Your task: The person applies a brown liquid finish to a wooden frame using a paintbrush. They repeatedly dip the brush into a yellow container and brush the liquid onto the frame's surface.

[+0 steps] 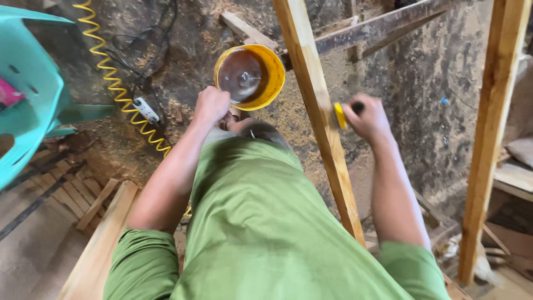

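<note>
Both fists (211, 105) (369, 118) clench beside a rough wooden slat (319, 111).

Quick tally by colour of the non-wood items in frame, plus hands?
Yellow: 3 – bucket, coiled hose, small tool in the right hand
Teal: 1 – chair
White: 1 – power strip
Black: 1 – cable
Hands: 2 – right hand, and left hand, closed in a fist beside the bucket
Total: 8
</note>
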